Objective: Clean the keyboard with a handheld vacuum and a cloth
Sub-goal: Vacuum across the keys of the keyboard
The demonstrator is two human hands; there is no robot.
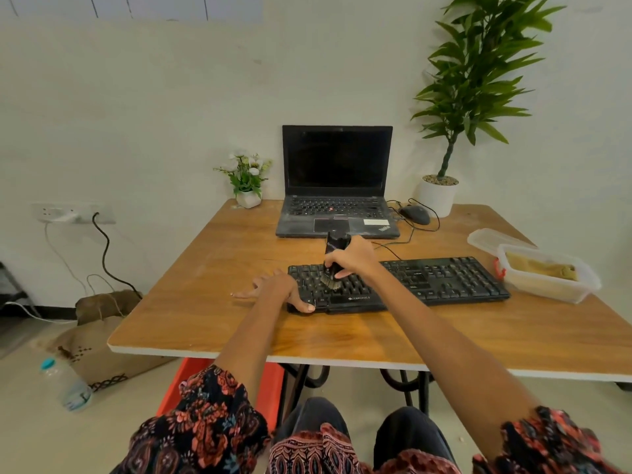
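Item: black full-size plastic keyboard, lying flat on the wooden tabletop, centre of frame, long side running left to right.

Item: black cylindrical handheld vacuum with a bristle brush head, held nearly upright, bristles touching the keys in the keyboard's left half.

Right hand: fingers curled round the vacuum's body, gripping it.

Left hand: fingers straight and spread, palm down across the keyboard's left end, thumb on its near edge, fingertips reaching onto the table.

Item: folded tan cloth inside a clear plastic container, right of frame, just beside the keyboard's right end.

Other stock, upper centre: open black laptop with dark screen; black wired mouse to its right; small white pot of white flowers to its left; tall green plant in a white pot, upper right.
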